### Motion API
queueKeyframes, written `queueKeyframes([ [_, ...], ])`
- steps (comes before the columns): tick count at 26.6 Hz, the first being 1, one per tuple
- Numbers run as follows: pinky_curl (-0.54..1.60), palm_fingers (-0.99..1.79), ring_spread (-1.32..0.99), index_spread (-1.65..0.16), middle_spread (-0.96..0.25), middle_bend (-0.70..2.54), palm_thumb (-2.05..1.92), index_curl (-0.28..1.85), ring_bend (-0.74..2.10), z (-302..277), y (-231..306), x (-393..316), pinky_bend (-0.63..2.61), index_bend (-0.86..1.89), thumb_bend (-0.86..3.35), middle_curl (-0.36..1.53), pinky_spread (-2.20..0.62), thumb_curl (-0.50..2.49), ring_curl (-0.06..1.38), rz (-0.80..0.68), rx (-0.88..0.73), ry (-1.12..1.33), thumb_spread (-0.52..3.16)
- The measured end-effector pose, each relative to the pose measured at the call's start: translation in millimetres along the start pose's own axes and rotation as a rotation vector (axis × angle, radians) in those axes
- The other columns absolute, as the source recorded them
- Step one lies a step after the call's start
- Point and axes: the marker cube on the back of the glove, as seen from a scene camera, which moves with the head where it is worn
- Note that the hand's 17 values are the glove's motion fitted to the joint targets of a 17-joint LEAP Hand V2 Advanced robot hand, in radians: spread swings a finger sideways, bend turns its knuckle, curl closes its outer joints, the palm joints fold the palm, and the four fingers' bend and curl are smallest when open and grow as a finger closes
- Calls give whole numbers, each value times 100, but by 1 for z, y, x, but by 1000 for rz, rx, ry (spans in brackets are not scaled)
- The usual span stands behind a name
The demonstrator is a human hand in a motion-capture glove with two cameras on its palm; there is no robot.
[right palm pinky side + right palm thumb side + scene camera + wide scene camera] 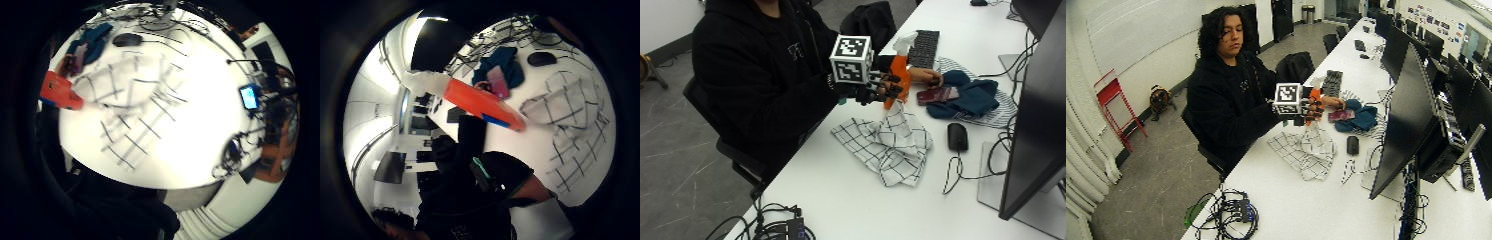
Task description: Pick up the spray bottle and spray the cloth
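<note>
An orange plastic spray bottle with a white trigger head (899, 75) is gripped by the black-gloved right hand (874, 88) — fingers curled round its body. It is held above the crumpled white checked cloth (887, 140) on the white surface (859, 200).

spray bottle (898, 80): orange plastic, smooth, white plastic head
cloth (887, 141): soft white woven fabric, black grid, crumpled, matt
table (859, 200): smooth white top, slight sheen
mouse (957, 136): black plastic, glossy
right hand (873, 87): matt black glove

Mouse (957, 136) and monitor (1038, 115) crowd the cloth's (885, 141) far side
</note>
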Motion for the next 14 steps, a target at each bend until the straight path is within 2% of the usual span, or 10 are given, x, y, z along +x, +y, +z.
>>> queueKeyframes([
  [2,34,33,-12,-38,-10,26,40,38,28,-3,5,5,23,12,-6,38,5,46,35,44,16,71,88],
  [7,33,31,-10,-39,-9,23,36,35,27,-7,72,25,22,14,-5,36,8,43,33,39,-57,169,90],
  [14,32,30,-9,-40,-8,22,35,33,26,-4,92,28,18,15,-4,36,10,40,32,31,-88,207,93],
])
